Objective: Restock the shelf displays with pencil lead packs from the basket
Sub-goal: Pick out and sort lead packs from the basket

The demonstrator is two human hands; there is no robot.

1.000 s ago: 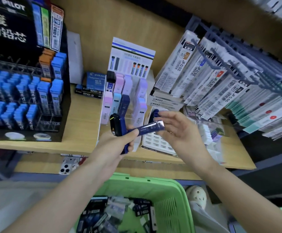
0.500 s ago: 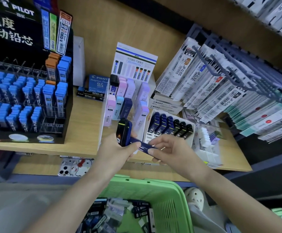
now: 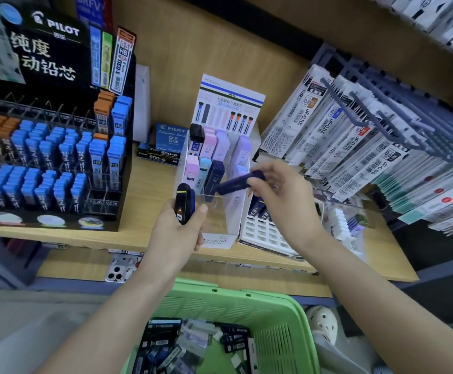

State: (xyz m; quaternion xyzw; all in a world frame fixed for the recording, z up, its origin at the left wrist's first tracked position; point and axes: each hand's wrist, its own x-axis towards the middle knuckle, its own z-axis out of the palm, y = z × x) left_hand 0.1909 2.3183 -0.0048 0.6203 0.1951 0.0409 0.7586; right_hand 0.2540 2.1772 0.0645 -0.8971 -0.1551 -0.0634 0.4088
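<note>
Wooden shelf (image 3: 149, 201) carrying black rack (image 3: 52, 163) of blue lead tubes at left, clear stand (image 3: 220, 220) at middle. Green basket (image 3: 247, 300) sitting below shelf edge, loose lead packs (image 3: 182, 346) lying inside. Left hand (image 3: 176, 233) gripping upright dark packs (image 3: 184, 203) just in front of clear stand. Right hand (image 3: 282, 195) pinching dark blue pack (image 3: 236, 182) by one end, holding it tilted above stand's front compartments.

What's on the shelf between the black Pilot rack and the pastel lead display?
In the head view: a blue Pilot box, black ENO-G boxes in front of it, and a white box.
</note>
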